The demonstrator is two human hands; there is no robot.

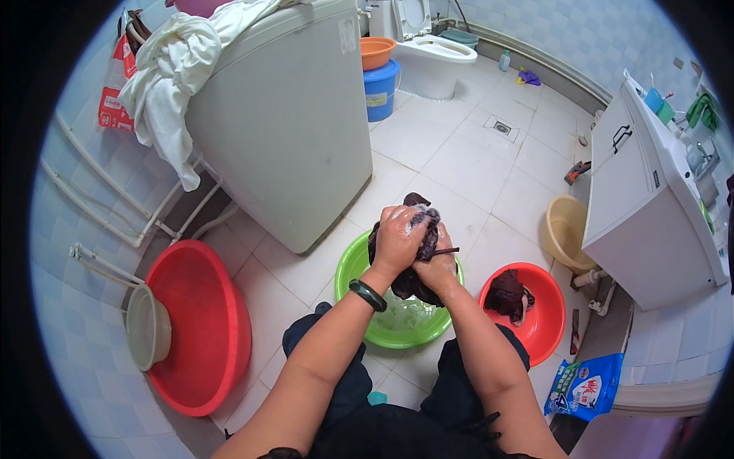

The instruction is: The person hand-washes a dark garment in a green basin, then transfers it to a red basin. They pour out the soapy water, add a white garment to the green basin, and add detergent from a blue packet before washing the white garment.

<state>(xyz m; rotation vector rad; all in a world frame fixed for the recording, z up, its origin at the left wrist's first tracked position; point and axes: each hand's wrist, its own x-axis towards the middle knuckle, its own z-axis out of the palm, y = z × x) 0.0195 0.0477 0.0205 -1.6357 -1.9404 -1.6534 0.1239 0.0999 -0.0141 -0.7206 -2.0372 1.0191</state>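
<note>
Both my hands grip a dark brown wet garment above a green plastic basin. My left hand is closed over the upper part of the cloth, with white suds on its fingers. Against the other side presses my right hand, also wrapped around the bunched fabric. A thin dark strap sticks out to the right. Soapy water with foam lies in the basin. A dark green bangle circles my left wrist. Part of the garment is hidden by my fingers.
Right of me, a red basin holds dark clothing. A blue detergent bag lies nearby. A large red tub leans at the left wall. Ahead stand a washing machine, a blue bucket and a toilet.
</note>
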